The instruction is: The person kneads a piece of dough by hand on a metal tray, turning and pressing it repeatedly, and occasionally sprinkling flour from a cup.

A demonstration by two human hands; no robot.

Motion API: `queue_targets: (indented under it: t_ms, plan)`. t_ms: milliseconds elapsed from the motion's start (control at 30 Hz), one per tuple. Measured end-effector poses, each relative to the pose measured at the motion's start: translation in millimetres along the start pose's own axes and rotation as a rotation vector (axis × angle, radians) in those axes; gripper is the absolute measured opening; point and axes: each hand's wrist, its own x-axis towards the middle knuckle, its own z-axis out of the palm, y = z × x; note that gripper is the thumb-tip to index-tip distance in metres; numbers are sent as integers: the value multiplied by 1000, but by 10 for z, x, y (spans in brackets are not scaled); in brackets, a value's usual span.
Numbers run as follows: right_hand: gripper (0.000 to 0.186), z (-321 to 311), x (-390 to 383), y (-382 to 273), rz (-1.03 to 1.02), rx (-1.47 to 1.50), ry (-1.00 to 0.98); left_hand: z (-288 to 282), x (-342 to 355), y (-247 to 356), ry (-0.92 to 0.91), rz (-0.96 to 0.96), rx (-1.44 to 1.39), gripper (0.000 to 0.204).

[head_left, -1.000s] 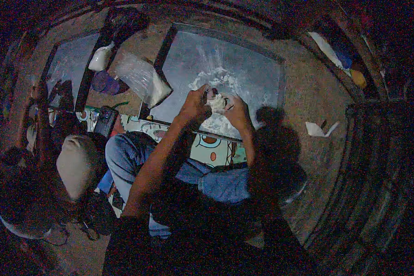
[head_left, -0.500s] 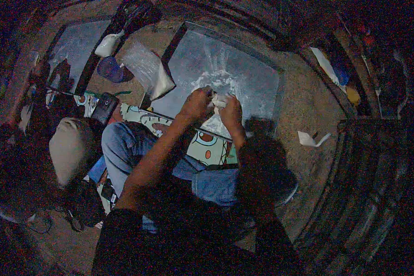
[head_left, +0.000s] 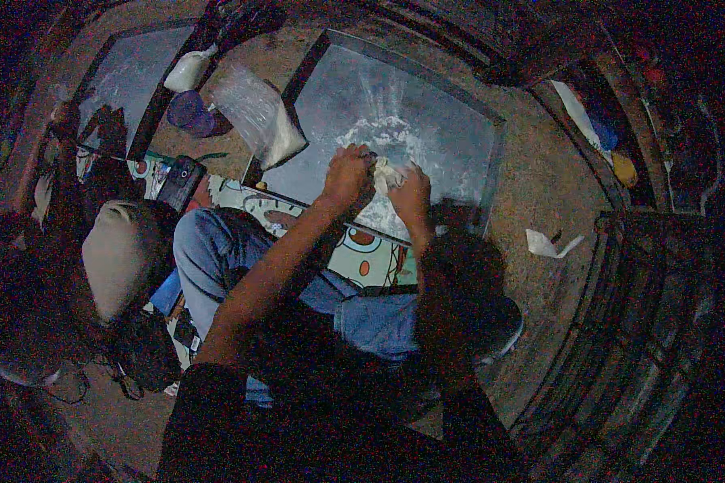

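- Nearby, a clear plastic bag of white powder (head_left: 258, 121) lies on the earthen floor, left of the flat grey metal sheet (head_left: 427, 105), with a purple bowl (head_left: 192, 113) and a white sack (head_left: 187, 71) beyond.
- Both hands meet over the sheet: left hand (head_left: 346, 171) and right hand (head_left: 409, 193) are curled around a pale lump of dough (head_left: 385, 171), above scattered white flour (head_left: 387, 133).
- A folded white paper (head_left: 549, 243) lies well apart to the right; a colourful printed mat (head_left: 354, 249) lies under the blue-jeaned knees.

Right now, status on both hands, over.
Left hand and right hand shut on pale dough lump. Above floured grey slab. Nothing in the way.
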Motion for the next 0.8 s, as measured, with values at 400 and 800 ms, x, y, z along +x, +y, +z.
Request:
queue_targets:
  t_ms: [400,800]
  plan:
    - [40,-92,0,172,142,650,-195,56,-44,-97,53,45,-206,30]
    - [33,-547,114,-463,122,697,63,63,61,-17,93,-139,-1102,15]
